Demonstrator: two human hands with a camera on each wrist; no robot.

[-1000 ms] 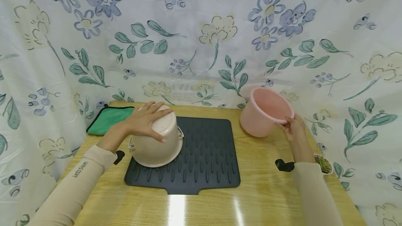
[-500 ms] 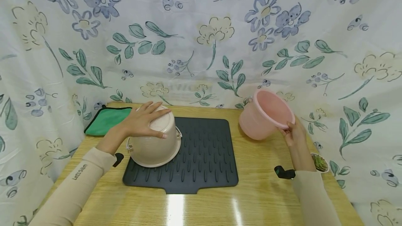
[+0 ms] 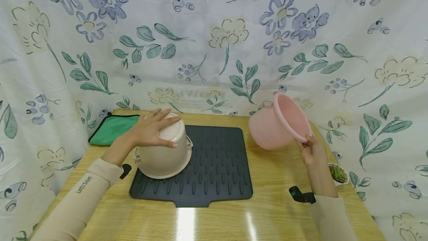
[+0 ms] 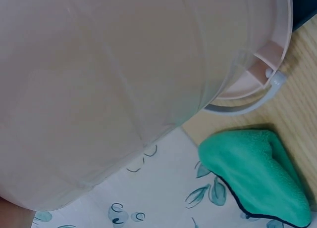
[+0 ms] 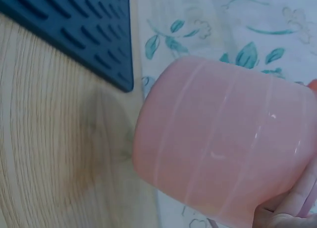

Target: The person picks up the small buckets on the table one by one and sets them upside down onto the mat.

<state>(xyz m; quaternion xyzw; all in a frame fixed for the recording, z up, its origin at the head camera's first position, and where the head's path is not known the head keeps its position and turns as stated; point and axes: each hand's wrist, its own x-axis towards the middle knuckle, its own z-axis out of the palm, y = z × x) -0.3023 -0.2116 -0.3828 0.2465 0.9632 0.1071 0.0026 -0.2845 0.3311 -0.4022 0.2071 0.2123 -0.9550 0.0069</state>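
A beige bucket stands upside down on the left part of a dark ridged mat, its handle hanging by the rim. My left hand rests on its upturned base with the fingers spread and the thumb along the side. Off the mat's right side, a pink bucket is tilted with its mouth toward the right. My right hand grips its rim at the lower right. In the right wrist view, the pink bucket's ribbed side looks lifted off the table, and fingers show at its rim.
A green cloth with black edging lies at the back left, behind the left wrist. Beside the right forearm is a small potted plant. A floral curtain hangs behind the wooden table.
The pink bucket has tilted further onto its side, its mouth turning right, and its base has risen and shifted left. The right hand moved down slightly with the rim. The left hand stayed put.
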